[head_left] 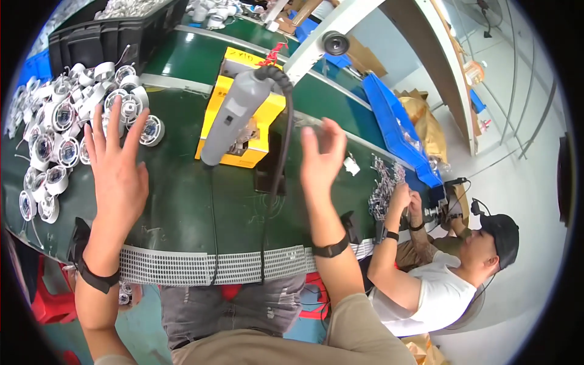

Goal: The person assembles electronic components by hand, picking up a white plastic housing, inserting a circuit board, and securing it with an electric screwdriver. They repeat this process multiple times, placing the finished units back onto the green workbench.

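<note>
My left hand (118, 173) is open, fingers spread, above the right edge of a heap of small white round housings (64, 115) with coiled or circuit-like insides. I cannot tell whether it touches any. One white housing (152, 131) lies just right of its fingertips. My right hand (322, 161) is raised with thumb and fingers apart, and nothing shows in it. Between the hands is a grey cylindrical power tool (234, 118) with a thick black cable, in front of a yellow box (249, 151) cut open, small parts inside. Beside the box lies a dark flat object (261, 180).
A black crate (103, 42) of white parts stands at the back left. Blue trays (401, 134) line the right. A co-worker (432, 286) handles a heap of small wired parts (384, 188). White perforated strips (164, 266) edge the green table (176, 213).
</note>
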### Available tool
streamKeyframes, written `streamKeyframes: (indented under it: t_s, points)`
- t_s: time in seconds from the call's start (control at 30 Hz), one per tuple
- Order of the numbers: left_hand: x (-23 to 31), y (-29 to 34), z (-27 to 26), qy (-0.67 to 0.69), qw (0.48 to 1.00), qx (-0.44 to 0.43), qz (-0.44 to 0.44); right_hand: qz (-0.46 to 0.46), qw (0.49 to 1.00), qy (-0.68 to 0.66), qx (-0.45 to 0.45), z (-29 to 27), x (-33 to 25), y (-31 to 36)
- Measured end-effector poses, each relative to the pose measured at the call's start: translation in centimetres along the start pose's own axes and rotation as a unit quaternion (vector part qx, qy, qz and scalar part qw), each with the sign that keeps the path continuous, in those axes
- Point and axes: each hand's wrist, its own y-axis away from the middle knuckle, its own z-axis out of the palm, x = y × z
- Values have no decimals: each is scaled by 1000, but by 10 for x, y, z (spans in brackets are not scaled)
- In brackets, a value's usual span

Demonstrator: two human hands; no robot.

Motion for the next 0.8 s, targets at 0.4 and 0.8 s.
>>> streamKeyframes:
  t_s: [0.4,0.8]
  points:
    - [10,10,5,244,965,-51,77,15,913,398,-85,-142,162,2]
    - [40,28,15,430,858,-189,207,-91,961,35,-257,-48,-68,49]
